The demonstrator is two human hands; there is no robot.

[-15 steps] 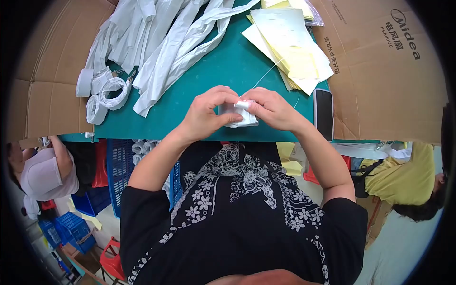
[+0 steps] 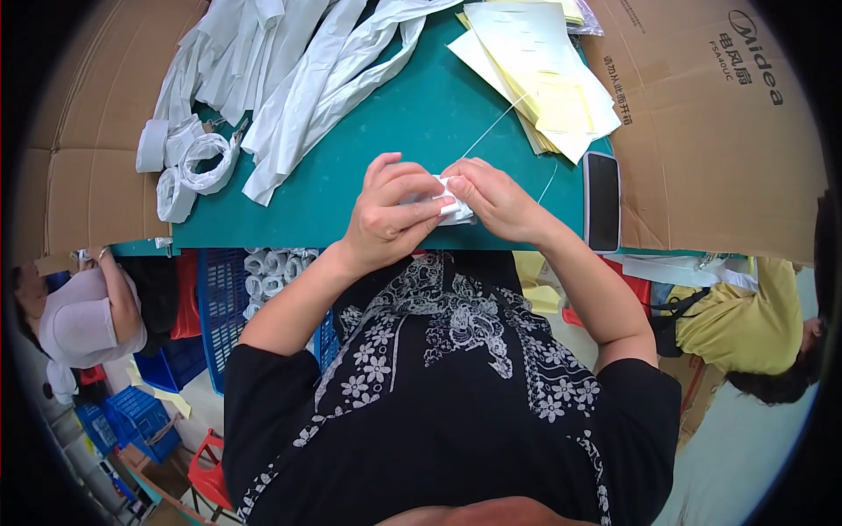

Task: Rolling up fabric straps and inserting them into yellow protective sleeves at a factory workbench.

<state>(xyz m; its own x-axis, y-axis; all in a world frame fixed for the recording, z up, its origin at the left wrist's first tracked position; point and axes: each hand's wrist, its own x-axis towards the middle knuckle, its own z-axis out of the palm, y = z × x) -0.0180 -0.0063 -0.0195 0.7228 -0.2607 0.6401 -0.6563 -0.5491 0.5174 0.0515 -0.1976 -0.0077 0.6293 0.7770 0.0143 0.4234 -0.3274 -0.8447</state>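
Both hands, left (image 2: pixel 386 215) and right (image 2: pixel 491 197), are pinching a half-wound white roll (image 2: pixel 449 203) between them, with finished rolls (image 2: pixel 189 167) lying left and loose strips (image 2: pixel 307 79) waiting beyond.

Green table (image 2: pixel 368 167) w/ cardboard (image 2: pixel 702 158) sides, blue crates (image 2: pixel 219 298) below.

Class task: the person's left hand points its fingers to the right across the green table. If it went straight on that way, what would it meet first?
The left hand would almost at once meet the small white folded piece and, just behind it, the right hand holding it; depth looks level.
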